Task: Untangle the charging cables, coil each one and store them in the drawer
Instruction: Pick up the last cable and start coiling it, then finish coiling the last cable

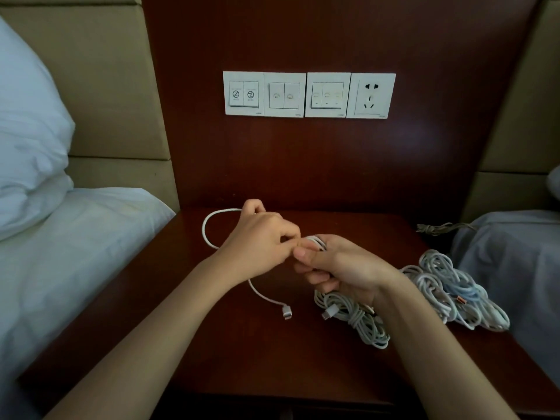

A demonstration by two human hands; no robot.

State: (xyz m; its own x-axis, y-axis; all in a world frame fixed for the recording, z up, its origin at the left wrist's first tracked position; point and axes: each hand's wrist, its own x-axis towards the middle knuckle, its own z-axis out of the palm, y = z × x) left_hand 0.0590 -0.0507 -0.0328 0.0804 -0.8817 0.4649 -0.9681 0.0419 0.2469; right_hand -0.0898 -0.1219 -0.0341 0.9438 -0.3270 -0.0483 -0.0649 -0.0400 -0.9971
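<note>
**Charging cable (206, 234) held over the counter (242, 359)**

The white cable is gripped at mid-counter by both hands. A small coil of it is pinched between the thumb and curled fingers (313, 278) of the right hand (342, 268). The loose run is clasped by the curled left hand (257, 234), looping out at 9 o'clock, with its plug (286, 313) lying at 6 o'clock. A coiled bundle (354, 321) lies under the right wrist, and a tangled pile (454, 289) at 4 o'clock.

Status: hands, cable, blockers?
Left hand pinches cable; right hand holds its coil. Two more bundles on nightstand. Drawer not in view.
</note>
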